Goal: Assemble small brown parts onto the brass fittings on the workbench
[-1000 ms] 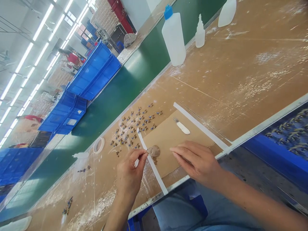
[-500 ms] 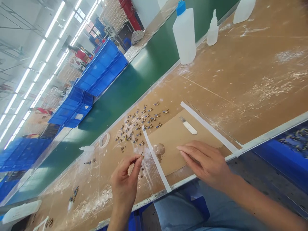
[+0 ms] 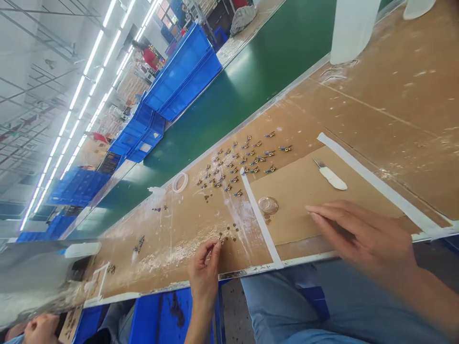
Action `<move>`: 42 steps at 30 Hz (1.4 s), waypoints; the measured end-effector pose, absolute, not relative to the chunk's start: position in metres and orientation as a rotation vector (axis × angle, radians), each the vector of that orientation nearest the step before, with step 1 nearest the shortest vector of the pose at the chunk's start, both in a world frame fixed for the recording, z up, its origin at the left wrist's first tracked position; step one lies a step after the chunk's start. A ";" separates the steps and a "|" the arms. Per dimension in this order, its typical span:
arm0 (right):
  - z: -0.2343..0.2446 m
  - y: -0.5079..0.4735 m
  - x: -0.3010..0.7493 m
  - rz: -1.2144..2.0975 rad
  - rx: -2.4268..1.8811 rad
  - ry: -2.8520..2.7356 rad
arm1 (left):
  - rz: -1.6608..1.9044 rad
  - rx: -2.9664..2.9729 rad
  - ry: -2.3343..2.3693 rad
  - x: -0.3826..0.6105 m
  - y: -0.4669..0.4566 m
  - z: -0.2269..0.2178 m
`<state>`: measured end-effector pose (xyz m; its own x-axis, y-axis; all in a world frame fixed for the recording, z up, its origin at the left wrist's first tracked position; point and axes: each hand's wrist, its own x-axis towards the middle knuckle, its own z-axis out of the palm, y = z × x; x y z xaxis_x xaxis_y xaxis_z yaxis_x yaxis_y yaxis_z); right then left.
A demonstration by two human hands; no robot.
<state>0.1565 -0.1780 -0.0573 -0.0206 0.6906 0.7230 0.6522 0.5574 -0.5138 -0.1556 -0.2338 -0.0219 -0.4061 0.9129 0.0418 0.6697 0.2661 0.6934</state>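
My left hand (image 3: pixel 203 267) is closed in a pinch over the near part of the table, with a tiny dark piece at its fingertips. Several small dark discs (image 3: pixel 234 225) lie just beyond those fingers. My right hand (image 3: pixel 369 239) hovers over the cardboard sheet (image 3: pixel 297 191), thumb and fingers pressed together; whatever they hold, if anything, is too small to make out. A small clear dish (image 3: pixel 268 205) sits left of that hand, and a white-handled knife (image 3: pixel 333 178) lies beyond it. Further back, many small blue-and-gold figures (image 3: pixel 251 153) are spread out.
White tape strips (image 3: pixel 263 224) flank the cardboard. A tape roll (image 3: pixel 180 182) and a small white bottle (image 3: pixel 157 190) lie by the green belt (image 3: pixel 201 124). A large white bottle (image 3: pixel 353 36) stands at the back right. Another person's hand (image 3: pixel 42 327) shows at lower left.
The view has turned, so the table appears shifted. My left hand has moved nearer the table edge, by the dark discs. My right hand stays in a pinch above the cardboard.
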 end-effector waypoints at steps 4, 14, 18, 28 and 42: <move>-0.057 -0.178 0.157 0.037 -1.134 -1.738 | 0.846 1.573 2.155 -0.154 -0.231 -0.020; -0.060 -0.179 0.156 0.009 -1.180 -1.750 | 0.750 1.743 2.128 -0.153 -0.222 -0.013; -0.061 -0.179 0.156 -0.005 -1.174 -1.740 | 0.706 1.779 2.109 -0.155 -0.220 -0.014; -0.060 -0.179 0.157 -0.003 -1.195 -1.739 | 0.606 1.798 2.128 -0.155 -0.218 -0.011; -0.060 -0.178 0.156 -0.016 -1.200 -1.723 | 0.499 2.113 2.085 -0.144 -0.215 -0.006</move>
